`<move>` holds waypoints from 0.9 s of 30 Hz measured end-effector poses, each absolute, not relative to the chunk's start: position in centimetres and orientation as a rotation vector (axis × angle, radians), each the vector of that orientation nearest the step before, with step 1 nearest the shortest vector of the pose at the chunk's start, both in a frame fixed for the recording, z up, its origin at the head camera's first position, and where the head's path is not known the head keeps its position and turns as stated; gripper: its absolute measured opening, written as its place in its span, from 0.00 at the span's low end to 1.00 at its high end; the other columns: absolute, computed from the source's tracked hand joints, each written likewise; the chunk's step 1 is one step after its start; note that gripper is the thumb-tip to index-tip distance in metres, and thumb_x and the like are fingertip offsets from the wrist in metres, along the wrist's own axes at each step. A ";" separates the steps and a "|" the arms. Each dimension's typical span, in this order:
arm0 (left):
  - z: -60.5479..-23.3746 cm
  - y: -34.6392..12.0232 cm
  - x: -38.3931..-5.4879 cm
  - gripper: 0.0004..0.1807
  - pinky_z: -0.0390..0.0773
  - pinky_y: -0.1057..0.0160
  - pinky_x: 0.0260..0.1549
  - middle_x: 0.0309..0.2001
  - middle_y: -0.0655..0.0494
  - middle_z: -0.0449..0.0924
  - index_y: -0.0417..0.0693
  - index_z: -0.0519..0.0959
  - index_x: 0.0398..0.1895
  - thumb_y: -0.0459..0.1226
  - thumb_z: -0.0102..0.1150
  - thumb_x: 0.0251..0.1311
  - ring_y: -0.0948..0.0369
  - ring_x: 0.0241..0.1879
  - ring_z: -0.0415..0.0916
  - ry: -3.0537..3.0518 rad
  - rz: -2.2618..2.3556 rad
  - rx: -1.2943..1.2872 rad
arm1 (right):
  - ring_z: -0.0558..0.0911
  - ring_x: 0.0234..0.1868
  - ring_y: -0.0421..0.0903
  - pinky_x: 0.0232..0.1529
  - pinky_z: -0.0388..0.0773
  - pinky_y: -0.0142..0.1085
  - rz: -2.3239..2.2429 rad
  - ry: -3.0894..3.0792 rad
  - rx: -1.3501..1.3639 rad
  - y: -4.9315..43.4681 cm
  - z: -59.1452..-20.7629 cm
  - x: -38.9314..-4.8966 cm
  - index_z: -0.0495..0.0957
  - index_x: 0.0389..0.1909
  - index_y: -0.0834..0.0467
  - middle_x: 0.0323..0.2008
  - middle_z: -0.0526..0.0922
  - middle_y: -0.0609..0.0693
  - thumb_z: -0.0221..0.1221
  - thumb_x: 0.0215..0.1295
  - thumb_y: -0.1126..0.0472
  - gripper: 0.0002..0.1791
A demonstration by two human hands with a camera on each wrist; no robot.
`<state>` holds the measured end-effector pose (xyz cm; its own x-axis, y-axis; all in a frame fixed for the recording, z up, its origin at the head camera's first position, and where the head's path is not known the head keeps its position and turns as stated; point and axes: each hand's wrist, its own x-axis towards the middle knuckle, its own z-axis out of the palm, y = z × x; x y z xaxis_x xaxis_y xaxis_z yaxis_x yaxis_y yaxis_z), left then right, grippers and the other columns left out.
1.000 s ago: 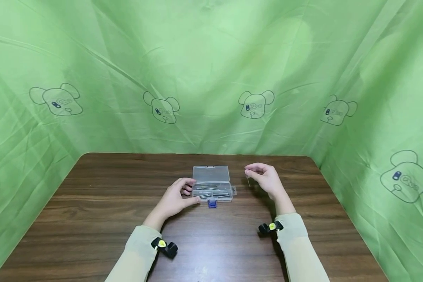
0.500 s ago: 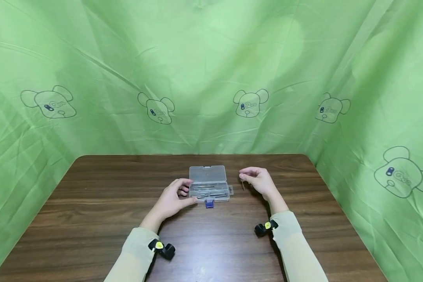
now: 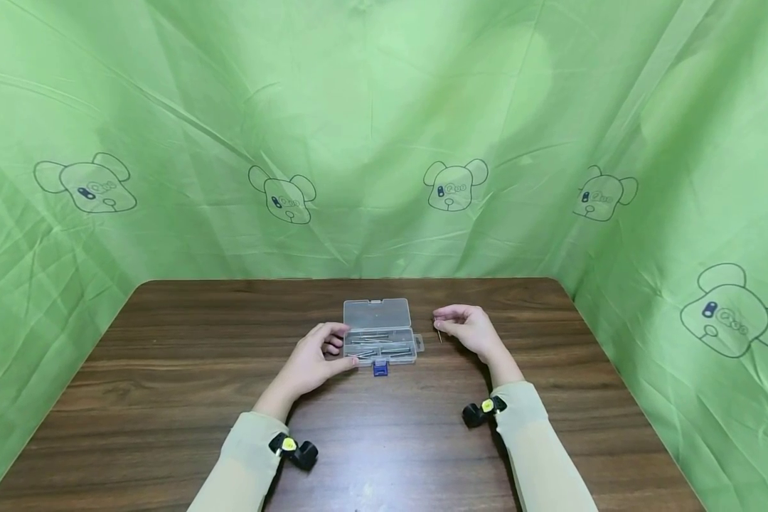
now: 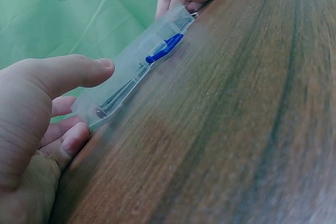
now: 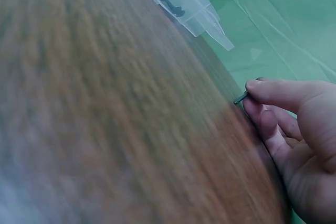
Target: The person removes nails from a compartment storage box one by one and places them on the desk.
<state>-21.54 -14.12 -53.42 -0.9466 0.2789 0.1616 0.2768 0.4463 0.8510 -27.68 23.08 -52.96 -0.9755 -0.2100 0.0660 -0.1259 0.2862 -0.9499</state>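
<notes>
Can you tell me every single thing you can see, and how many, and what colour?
Box: one, clear, on the table
Lid: one, clear, open at the box's back
Latch: one, blue, box's front edge
Nails: several, overlapping too much to count, silver-grey, inside the box
Held nail: one, grey, in the right hand
Table: one, brown, under the box
Cloth: green, behind and beside the table
Bear drawings: six, one cut off at the left edge, dark outlines, on the cloth
Wrist cameras: two, black and yellow, one per wrist
Sleeves: two, pale, on the arms
Left hand: one, bare, gripping the box's left end
Right hand: one, bare, right of the box
</notes>
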 end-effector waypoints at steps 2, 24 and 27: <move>-53.4 -14.1 -21.6 0.36 0.85 0.56 0.52 0.55 0.50 0.82 0.47 0.81 0.68 0.44 0.86 0.57 0.56 0.48 0.82 2.670 1.568 0.516 | 0.87 0.35 0.37 0.37 0.85 0.29 -1.776 2.488 -0.347 23.2 -53.1 -27.7 0.87 0.54 0.72 0.45 0.91 0.65 0.70 0.71 0.71 0.14; -53.3 -14.1 -21.6 0.37 0.84 0.59 0.51 0.54 0.50 0.82 0.45 0.80 0.68 0.44 0.85 0.57 0.56 0.48 0.81 2.671 1.576 0.523 | 0.88 0.32 0.40 0.34 0.82 0.28 -1.451 2.825 -0.417 22.9 -53.1 -27.9 0.94 0.43 0.59 0.32 0.92 0.48 0.79 0.63 0.62 0.09; -53.3 -14.1 -21.6 0.37 0.84 0.60 0.50 0.54 0.50 0.82 0.44 0.80 0.68 0.44 0.85 0.57 0.56 0.47 0.81 2.677 1.569 0.526 | 0.88 0.30 0.40 0.33 0.82 0.28 -1.436 2.851 -0.407 22.8 -53.1 -28.0 0.93 0.42 0.60 0.32 0.92 0.49 0.78 0.63 0.63 0.08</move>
